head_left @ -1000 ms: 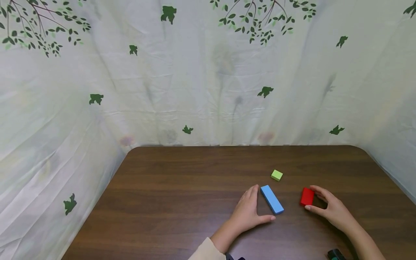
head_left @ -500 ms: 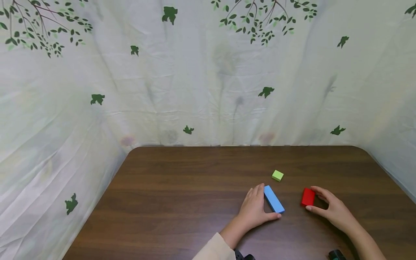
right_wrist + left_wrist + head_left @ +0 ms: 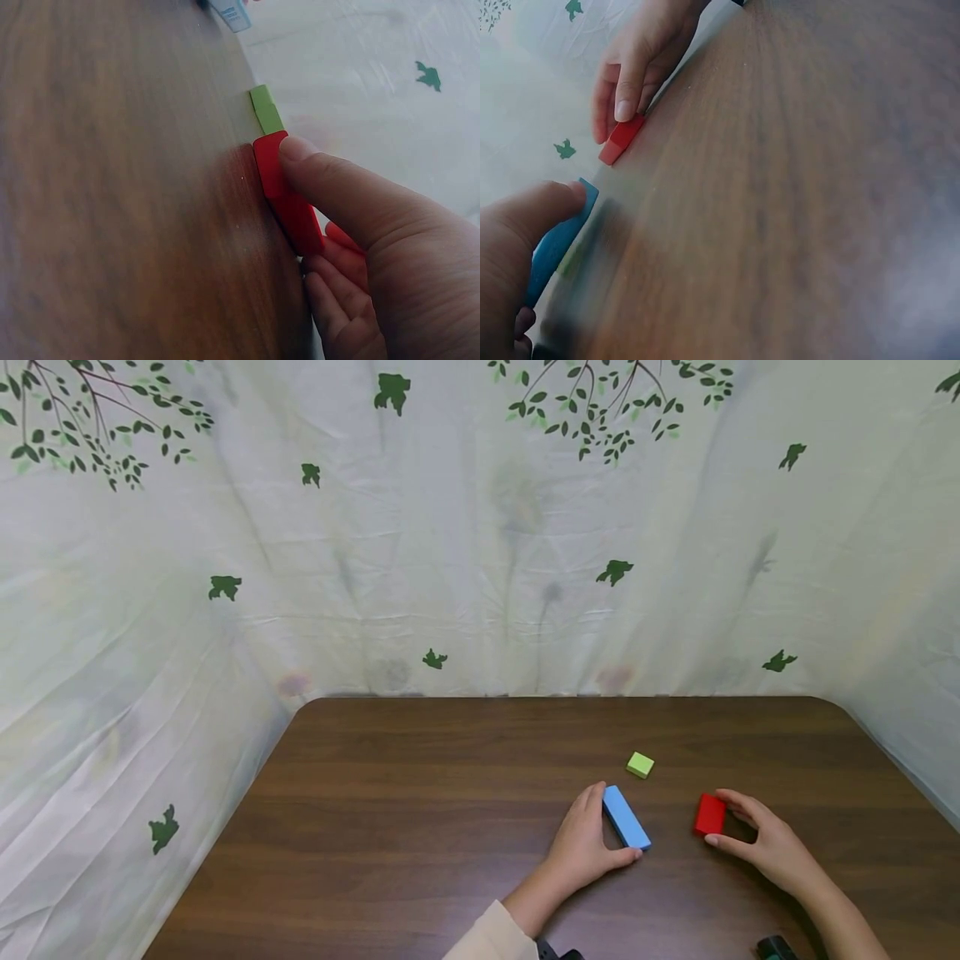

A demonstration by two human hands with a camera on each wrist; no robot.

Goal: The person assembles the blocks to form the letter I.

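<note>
A long blue block (image 3: 627,818) is pinched lengthwise by my left hand (image 3: 581,847), thumb at its near end and fingers at the far end. In the left wrist view the blue block (image 3: 559,244) shows with a dark shadow beside it, close over the table. To the right, my right hand (image 3: 768,842) grips a shorter red block (image 3: 709,814) between thumb and fingers. The right wrist view has the thumb on the end of the red block (image 3: 283,187), which sits at the tabletop. A small light green block (image 3: 640,765) lies beyond both hands, untouched.
The brown wooden table (image 3: 420,793) has rounded far corners and backs onto a pale curtain (image 3: 465,527) printed with leaves. A dark object (image 3: 776,947) shows at the bottom edge by the right forearm.
My left hand moved right to the blue block and took hold of it at both ends; the block has since shifted slightly left. My right hand stays put on the red block.
</note>
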